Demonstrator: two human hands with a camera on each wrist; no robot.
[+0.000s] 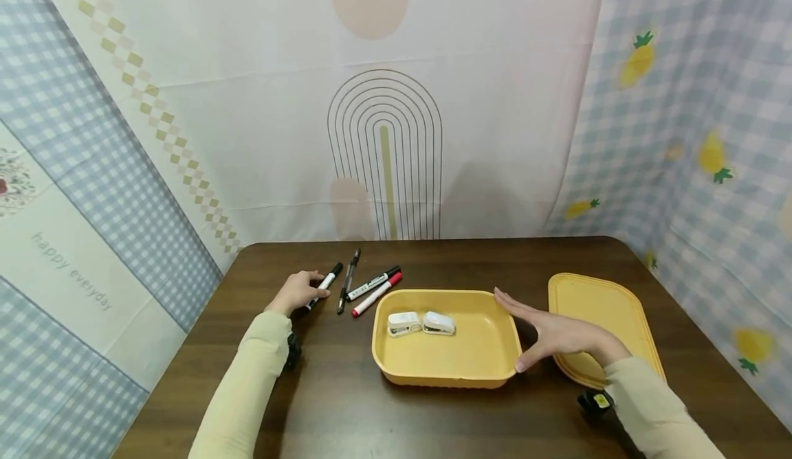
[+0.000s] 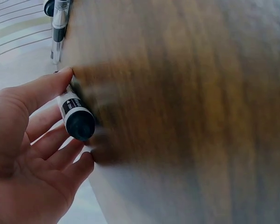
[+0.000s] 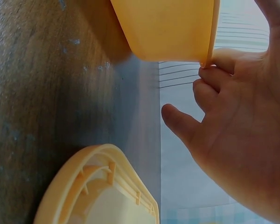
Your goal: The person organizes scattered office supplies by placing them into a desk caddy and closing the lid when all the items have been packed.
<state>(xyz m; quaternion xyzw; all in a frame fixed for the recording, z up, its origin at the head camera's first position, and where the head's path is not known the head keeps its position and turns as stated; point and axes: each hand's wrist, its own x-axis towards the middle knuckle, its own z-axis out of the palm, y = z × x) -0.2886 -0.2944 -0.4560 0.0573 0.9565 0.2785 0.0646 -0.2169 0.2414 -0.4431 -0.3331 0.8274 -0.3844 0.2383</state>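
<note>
A white marker with a black cap (image 1: 331, 277) lies at the left on the table; my left hand (image 1: 298, 294) pinches it between thumb and fingers. Its dark round end (image 2: 80, 125) faces the left wrist camera. My right hand (image 1: 562, 333) is spread along the right side of a yellow plastic box (image 1: 482, 352), thumb by the near corner and a fingertip at the far one. Seen from the right wrist, fingertips touch the box's rim. Two small white staplers (image 1: 438, 323) lie inside the box.
Between left hand and box lie a black-and-clear pen (image 1: 349, 280), another black-capped marker (image 1: 374, 283) and a red-capped marker (image 1: 377, 294). A yellow lid (image 1: 603, 308) rests on the brown table (image 1: 334, 404) at the right, partly under the right forearm. Patterned cloth hangs behind.
</note>
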